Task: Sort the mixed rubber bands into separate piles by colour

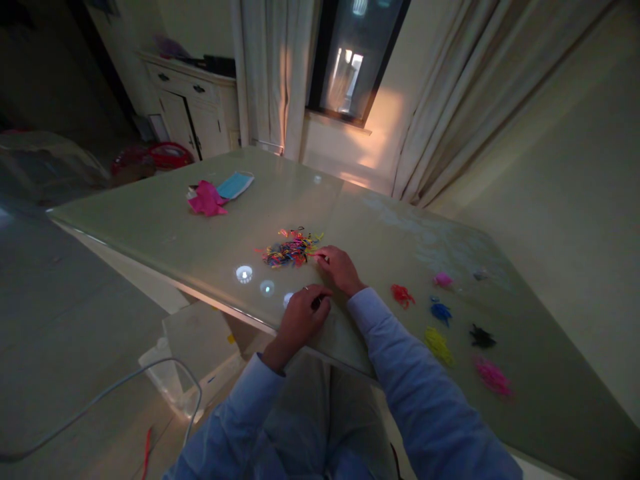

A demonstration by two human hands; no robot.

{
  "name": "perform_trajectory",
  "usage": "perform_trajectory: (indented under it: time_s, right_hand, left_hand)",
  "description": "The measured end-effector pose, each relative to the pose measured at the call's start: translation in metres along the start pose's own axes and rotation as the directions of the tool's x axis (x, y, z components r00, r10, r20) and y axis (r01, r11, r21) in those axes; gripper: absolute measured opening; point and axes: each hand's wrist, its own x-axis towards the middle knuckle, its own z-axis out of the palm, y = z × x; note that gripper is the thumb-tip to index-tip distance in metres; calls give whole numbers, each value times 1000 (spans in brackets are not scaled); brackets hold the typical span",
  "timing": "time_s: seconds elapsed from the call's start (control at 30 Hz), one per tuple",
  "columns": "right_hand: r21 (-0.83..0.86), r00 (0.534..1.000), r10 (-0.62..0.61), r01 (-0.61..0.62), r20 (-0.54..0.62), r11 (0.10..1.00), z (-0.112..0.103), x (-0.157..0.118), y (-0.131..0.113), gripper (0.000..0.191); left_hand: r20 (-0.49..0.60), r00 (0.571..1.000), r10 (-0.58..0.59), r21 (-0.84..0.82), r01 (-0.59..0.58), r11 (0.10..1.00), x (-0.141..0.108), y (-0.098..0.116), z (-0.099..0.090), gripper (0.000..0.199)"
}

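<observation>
A loose pile of thin, multicoloured rubber-band-like strands (290, 252) lies on the table in front of me. At its right edge my right hand (341, 268) is closed in a pinch, with a thin red strand at the fingertips. Nearer the table's front edge, my left hand (305, 315) is curled with thumb and fingers drawn together; whatever it holds is too small to make out. Sorted by colour to the right of my right forearm are a red bunch (403, 295), a blue bunch (441, 311), a yellow bunch (439, 345), a black bunch (483, 337) and a pink bunch (493, 377).
The glossy table (150, 220) reflects ceiling lights. Toward its far left lie a blue face mask (236, 185) and a crumpled pink wrapper (207, 199). A small pink bundle (443, 279) sits beyond the blue bunch. A grey cable (115, 385) loops beside a box below.
</observation>
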Motion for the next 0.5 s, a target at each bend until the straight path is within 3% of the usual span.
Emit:
perform_trajectory:
  time_s: [0.27,0.5]
  right_hand:
    - [119,986,27,-8,-165,993,-11,-21,-2,12]
    - [31,947,-73,87,-312,996,-57,-88,-18,11]
  left_hand:
    - [-13,1000,-9,-34,8,999,0,1,0,19]
    - [-30,999,-18,-72,16,997,0,1,-2,17]
